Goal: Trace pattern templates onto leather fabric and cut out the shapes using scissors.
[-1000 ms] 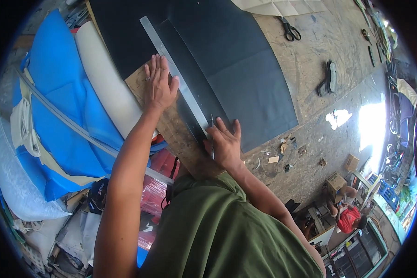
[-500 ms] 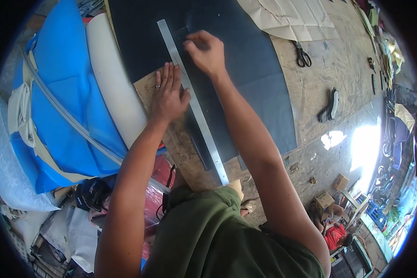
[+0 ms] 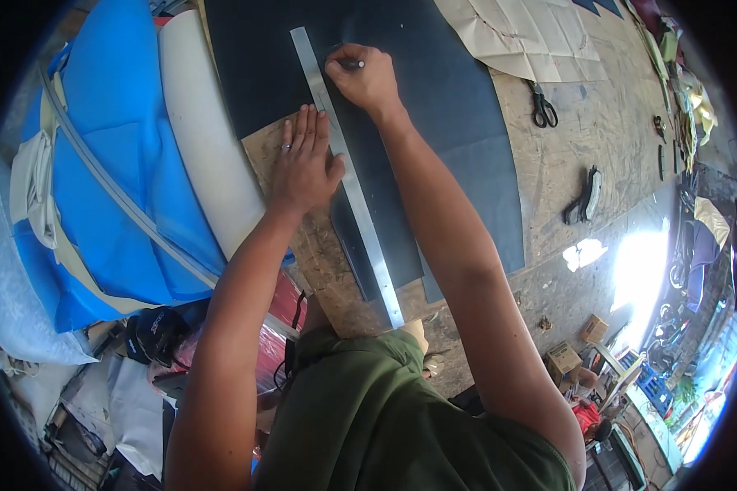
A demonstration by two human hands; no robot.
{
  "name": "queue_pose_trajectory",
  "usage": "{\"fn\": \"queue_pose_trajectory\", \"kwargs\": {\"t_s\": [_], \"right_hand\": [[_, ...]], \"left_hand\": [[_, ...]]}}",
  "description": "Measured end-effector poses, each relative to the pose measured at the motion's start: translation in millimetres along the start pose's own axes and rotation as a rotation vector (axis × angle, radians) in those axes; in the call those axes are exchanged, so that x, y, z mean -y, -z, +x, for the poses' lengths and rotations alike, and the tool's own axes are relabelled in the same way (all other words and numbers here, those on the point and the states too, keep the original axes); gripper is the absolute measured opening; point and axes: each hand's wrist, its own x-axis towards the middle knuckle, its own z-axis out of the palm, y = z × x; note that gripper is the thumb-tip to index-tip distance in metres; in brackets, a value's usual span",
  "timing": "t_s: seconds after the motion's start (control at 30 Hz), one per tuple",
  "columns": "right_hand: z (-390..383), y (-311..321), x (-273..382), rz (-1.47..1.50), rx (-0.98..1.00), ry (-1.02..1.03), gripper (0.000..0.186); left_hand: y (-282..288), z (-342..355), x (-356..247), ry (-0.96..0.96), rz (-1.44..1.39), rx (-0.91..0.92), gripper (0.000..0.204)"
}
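A long metal ruler (image 3: 360,204) lies lengthwise over a black sheet of material (image 3: 467,172) on the wooden table. My left hand (image 3: 305,168) rests flat at the ruler's left edge, its fingers stretched out and fingertips touching the metal. To the right of the ruler's far part, my right hand (image 3: 368,83) is closed around a dark pen (image 3: 351,64) with a pale end. The pen's tip is hidden under my fingers. No drawn line can be made out on the black surface.
Black-handled scissors (image 3: 543,108) and a dark hand tool (image 3: 583,198) lie to the right on the table (image 3: 622,106). Brown paper (image 3: 540,41) covers the far right. A white roll (image 3: 201,131) and blue sheeting (image 3: 131,172) flank the left edge. Cardboard boxes (image 3: 563,358) stand at lower right.
The view has shifted slightly. My right hand has turned a little, so the pen's end now shows. My left hand stays at about the same place along the ruler.
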Motion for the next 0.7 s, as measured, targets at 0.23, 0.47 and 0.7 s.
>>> {"fn": "queue_pose_trajectory", "kwargs": {"t_s": [0.23,0.47,0.7], "right_hand": [[-64.5,33.2,7.2,0.006,0.060,-0.053,0.022],[-141.0,67.3,15.1,0.085,0.128,-0.117,0.022],[-202.2,94.0,30.1,0.103,0.185,-0.251,0.022]], "left_hand": [[-5.5,-3.0,1.1,-0.010,0.016,-0.019,0.077],[-7.2,-2.0,2.8,-0.014,0.013,-0.003,0.076],[-9.1,-3.8,5.2,-0.006,0.060,0.011,0.079]]}}
